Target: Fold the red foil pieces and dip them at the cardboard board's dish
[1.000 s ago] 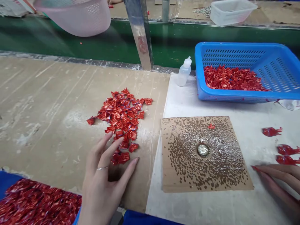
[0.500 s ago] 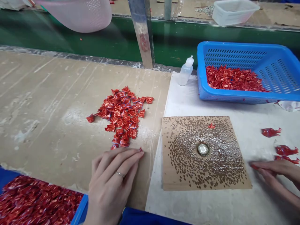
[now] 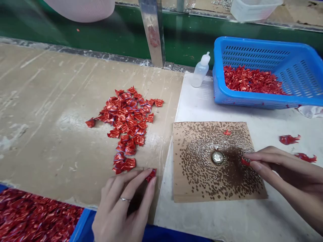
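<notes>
A loose pile of crumpled red foil pieces (image 3: 124,126) lies on the beige bench top (image 3: 45,111). At its lower end my left hand (image 3: 123,205), with a ring on one finger, pinches a red foil piece (image 3: 151,174) at the fingertips. My right hand (image 3: 285,168) is over a speckled brown cardboard sheet (image 3: 194,178), holding another red foil piece (image 3: 245,162) between thumb and finger. A round metal disc (image 3: 217,157) sits at the sheet's centre, left of that hand.
A blue basket (image 3: 219,77) holds red pieces at the upper right, beside a plastic dropper bottle (image 3: 201,71). Loose red pieces (image 3: 289,139) lie on the white sheet (image 3: 222,218). A blue crate (image 3: 80,225) full of red pieces sits at the lower left.
My right hand has moved left onto the cardboard with a red piece. My left hand has drawn back from the pile's lower end, and a red piece now shows at its fingertips.
</notes>
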`<state>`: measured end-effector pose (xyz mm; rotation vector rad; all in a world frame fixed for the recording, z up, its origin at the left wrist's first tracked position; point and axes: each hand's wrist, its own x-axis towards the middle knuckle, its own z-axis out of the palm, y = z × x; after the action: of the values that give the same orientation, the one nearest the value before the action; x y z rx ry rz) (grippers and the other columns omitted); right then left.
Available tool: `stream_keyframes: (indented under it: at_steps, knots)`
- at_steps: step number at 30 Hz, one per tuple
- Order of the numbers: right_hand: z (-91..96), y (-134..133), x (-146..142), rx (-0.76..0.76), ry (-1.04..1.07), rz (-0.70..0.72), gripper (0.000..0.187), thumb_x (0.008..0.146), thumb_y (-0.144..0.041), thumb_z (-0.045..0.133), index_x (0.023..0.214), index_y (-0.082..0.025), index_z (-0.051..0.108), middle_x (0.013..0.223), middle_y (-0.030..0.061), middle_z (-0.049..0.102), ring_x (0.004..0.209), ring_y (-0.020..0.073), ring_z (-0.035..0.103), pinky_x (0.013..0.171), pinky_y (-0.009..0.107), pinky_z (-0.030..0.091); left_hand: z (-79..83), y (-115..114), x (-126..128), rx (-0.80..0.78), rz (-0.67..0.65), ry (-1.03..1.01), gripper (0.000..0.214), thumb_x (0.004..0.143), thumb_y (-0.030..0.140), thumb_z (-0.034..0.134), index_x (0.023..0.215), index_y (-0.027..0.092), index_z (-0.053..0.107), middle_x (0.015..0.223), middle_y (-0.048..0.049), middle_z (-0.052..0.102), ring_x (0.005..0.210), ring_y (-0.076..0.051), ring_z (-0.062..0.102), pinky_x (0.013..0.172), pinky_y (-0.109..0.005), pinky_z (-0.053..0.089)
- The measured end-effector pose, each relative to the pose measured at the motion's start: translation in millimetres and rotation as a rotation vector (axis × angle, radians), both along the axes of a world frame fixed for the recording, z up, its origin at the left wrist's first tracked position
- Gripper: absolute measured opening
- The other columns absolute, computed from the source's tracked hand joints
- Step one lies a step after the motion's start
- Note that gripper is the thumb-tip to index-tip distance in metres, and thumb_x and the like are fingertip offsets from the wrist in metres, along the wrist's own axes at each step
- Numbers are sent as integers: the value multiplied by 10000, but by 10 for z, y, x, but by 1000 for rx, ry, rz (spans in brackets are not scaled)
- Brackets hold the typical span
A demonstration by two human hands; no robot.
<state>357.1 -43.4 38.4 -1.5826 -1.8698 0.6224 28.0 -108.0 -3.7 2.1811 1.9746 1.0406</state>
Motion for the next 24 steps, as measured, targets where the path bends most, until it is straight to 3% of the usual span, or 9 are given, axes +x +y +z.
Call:
stream_keyframes:
  at_steps: [6, 12, 17, 24]
  knots:
    - [87, 124, -231, -184, 125, -19, 114, 916, -328, 778, 956, -373, 875, 857, -12, 812, 609, 141, 680, 522, 210, 566, -149, -25, -44, -22, 19, -189, 324, 873, 93, 803, 1163, 236, 783, 1125, 1, 782, 1001, -137, 737, 1034, -239, 535]
    - [23, 101, -349, -147, 103, -5, 126, 960, -281, 756, 1025, -307, 860, 709, -32, 680, 580, 127, 553, 541, 241, 477, -408, 16, -133, 46, -53, -288, 313, 821, 221, 874, 1123, 261, 804, 1026, 59, 812, 878, -119, 754, 935, -188, 576]
    - [-33, 104, -401, -133, 68, 61, 140, 979, -234, 720, 1028, -290, 839, 806, -33, 721, 597, 102, 535, 535, 232, 424, -362, 49, -78, 46, -73, -255, 248, 843, 224, 855, 1085, 244, 805, 1030, 37, 819, 876, -123, 757, 990, -220, 578]
    - [-22, 121, -391, -249, 153, -51, 110, 947, -329, 763, 982, -349, 866, 808, -17, 774, 610, 125, 584, 552, 234, 453, -294, 104, 20, -64, 133, -314, 323, 864, 505, 799, 1101, 285, 806, 906, 11, 823, 879, -229, 784, 845, -355, 681]
